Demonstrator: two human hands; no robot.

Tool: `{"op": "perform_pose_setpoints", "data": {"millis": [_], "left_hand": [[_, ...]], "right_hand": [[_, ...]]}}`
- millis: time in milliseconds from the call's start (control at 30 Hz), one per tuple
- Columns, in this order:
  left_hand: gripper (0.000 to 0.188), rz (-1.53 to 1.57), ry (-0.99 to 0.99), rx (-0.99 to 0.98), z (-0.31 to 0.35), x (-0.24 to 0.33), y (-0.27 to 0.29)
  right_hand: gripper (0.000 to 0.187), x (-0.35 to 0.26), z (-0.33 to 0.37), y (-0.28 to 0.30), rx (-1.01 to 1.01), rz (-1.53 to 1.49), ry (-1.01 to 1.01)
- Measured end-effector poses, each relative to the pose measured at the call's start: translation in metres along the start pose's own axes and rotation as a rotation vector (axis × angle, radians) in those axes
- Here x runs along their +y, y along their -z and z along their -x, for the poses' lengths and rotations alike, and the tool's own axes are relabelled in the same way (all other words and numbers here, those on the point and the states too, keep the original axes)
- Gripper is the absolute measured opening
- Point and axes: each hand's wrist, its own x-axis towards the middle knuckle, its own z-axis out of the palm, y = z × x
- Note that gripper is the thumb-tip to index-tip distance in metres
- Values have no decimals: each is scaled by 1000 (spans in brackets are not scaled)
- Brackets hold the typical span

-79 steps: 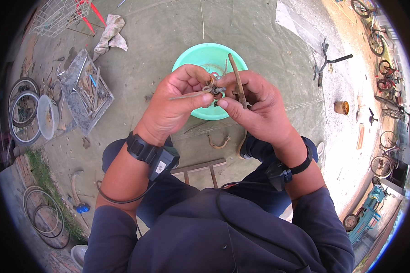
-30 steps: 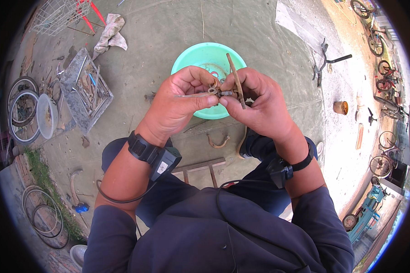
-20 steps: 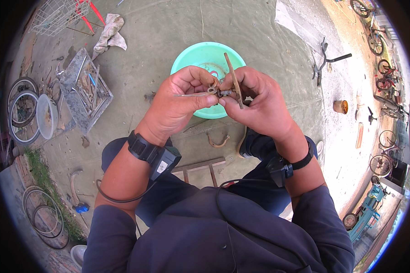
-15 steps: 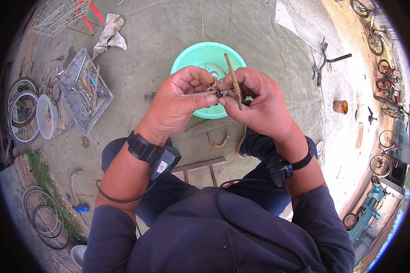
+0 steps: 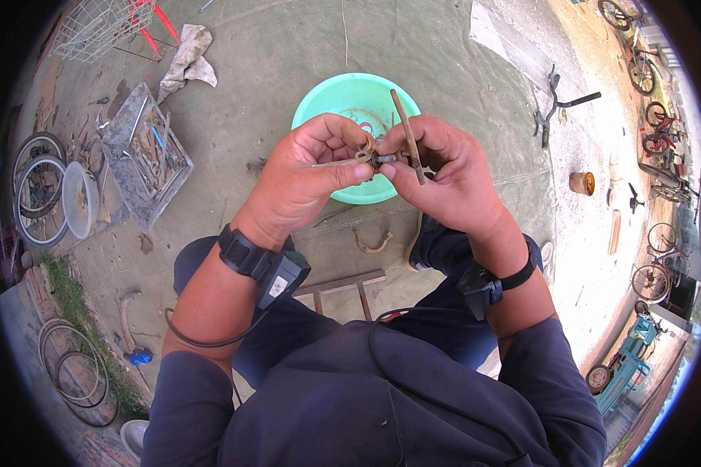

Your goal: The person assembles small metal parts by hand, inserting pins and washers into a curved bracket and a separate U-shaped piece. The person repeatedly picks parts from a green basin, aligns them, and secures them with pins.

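Note:
Above a mint-green basin (image 5: 319, 105), my two hands meet over small metal parts. My left hand (image 5: 308, 163) is closed, thumb and fingers pinching a rusty part with small ring-shaped ends (image 5: 364, 155); a thin flat piece runs back under its thumb. Between the fingertips shows the grey shank of a bolt (image 5: 385, 159). My right hand (image 5: 452, 175) is closed around the bolt's other end, together with a long, narrow rusty metal strip (image 5: 403, 121) that stands out tilted past the fingers. How the strip and bolt join is hidden by the fingers.
A curved rusty piece (image 5: 374, 247) and a low frame (image 5: 343, 286) lie near my legs. On the left stand a tool tray (image 5: 183, 167), a rag (image 5: 191, 58) and wheels (image 5: 39, 206). Handlebars (image 5: 553, 101) and a rusty can (image 5: 582, 184) lie right; bicycles (image 5: 654, 272) stand beyond.
The rusty strip has shifted right with my right fingers and leans differently. More of the bolt's shank shows between my hands. My left hand has hardly moved.

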Motion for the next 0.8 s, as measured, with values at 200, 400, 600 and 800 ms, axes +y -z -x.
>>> {"op": "perform_pose_setpoints", "data": {"millis": [200, 400, 600, 800], "left_hand": [[25, -12, -33, -21, 1, 2, -1], [24, -20, -60, -26, 1, 2, -1], [28, -37, -15, -33, 1, 4, -2], [28, -65, 21, -27, 2, 7, -5]], "right_hand": [[18, 0, 0, -2, -30, -128, -54], [18, -9, 2, 3, -28, -165, -148], [24, -6, 0, 0, -56, 2, -137], [22, -8, 1, 4, -69, 90, -124]]}}
